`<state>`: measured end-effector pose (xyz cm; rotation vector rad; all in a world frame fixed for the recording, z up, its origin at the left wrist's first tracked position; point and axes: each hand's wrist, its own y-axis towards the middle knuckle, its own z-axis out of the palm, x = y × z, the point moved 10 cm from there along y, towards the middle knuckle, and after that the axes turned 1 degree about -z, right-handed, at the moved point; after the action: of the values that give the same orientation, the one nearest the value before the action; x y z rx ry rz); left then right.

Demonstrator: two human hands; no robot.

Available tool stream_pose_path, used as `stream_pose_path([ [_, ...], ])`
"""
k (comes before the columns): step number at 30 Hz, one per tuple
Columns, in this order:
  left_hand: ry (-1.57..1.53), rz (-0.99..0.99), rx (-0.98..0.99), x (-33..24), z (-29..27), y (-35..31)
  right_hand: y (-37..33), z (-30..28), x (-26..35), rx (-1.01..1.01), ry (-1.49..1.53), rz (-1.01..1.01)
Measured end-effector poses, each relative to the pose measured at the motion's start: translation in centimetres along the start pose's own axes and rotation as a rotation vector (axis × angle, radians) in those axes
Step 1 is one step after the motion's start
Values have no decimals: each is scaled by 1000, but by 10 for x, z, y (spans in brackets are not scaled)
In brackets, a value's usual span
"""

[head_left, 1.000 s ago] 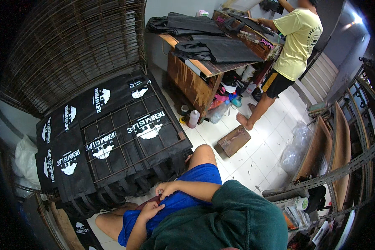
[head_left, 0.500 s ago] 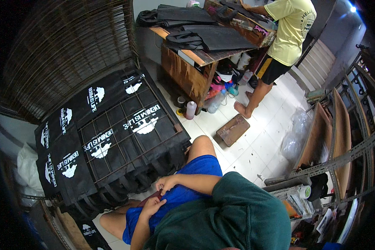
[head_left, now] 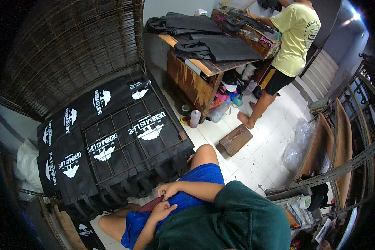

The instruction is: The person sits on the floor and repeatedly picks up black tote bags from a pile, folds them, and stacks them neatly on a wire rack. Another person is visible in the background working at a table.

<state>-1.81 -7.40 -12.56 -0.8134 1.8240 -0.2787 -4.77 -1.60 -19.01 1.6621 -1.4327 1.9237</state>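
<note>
Both my hands are together over the lap of blue shorts. My right hand is closed, its fingertips bent inward and pinching. Just below it, my left hand rests against the shorts with its fingers curled toward the right one. A dark red piece, perhaps cloth, shows beside the fingers; its kind is unclear. Whatever small thing lies between the fingertips is hidden. In front of my knees stands a stack of black printed fabric bags with a rusty wire grid rack on top.
Wire racks lean behind the stack. Black bags lie on a wooden table, where a person in a yellow shirt works. A low wooden stool and a bottle stand on the tiles. Metal shelving is at right.
The view has shifted slightly, so the surroundings sit a little lower and further right. My hands stay together at the lap, the left one turned slightly. The other person's arms have moved.
</note>
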Motion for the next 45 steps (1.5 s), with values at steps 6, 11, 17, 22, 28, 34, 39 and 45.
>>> stream_pose_path([
  [6, -154, -90, 140, 22, 8, 10, 5, 1, -5, -3, 21, -25],
  [11, -170, -55, 136, 22, 9, 10, -6, -2, 7, -10, 26, -22],
  [17, -319, 1, 89, 31, 14, 16, 2, -4, 1, 5, -6, 8],
  [22, -412, -23, 62, 42, 16, 18, 0, -3, 4, 4, 2, 1],
  [28, -500, -11, 99, 40, 17, 18, 5, -3, -1, 9, -7, 37],
  [34, -521, -14, 144, 42, 25, 21, 4, -4, -5, 5, 28, 49],
  [39, -535, -26, 165, 36, 28, 24, 0, -7, -8, -23, -4, 40],
  [45, -510, -26, 197, 13, 30, 21, -19, -9, 6, -169, -202, -76],
])
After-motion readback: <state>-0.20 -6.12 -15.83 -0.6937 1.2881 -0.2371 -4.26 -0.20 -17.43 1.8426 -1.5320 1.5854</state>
